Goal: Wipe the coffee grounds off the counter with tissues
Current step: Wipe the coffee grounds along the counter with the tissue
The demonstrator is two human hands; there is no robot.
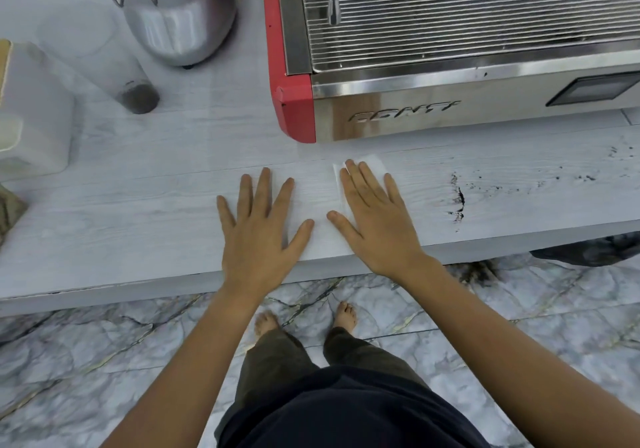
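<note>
A white tissue (pixel 375 164) lies flat on the pale wood-grain counter (pixel 138 212), in front of the espresso machine. My right hand (pixel 374 215) rests flat on top of it with fingers spread. My left hand (pixel 263 226) lies flat with fingers apart just to the left; whether its fingertips touch the tissue is hard to tell. Dark coffee grounds (pixel 459 201) form a thin line and scattered specks to the right of my right hand, running toward the counter's right end.
A red and steel espresso machine (pixel 450 66) stands behind the hands. A silver grinder (pixel 180 14) and a clear container with grounds in it (pixel 136 96) stand at the back left. A white box (pixel 34 115) sits at far left. Some grounds lie on the marble floor (pixel 478 272).
</note>
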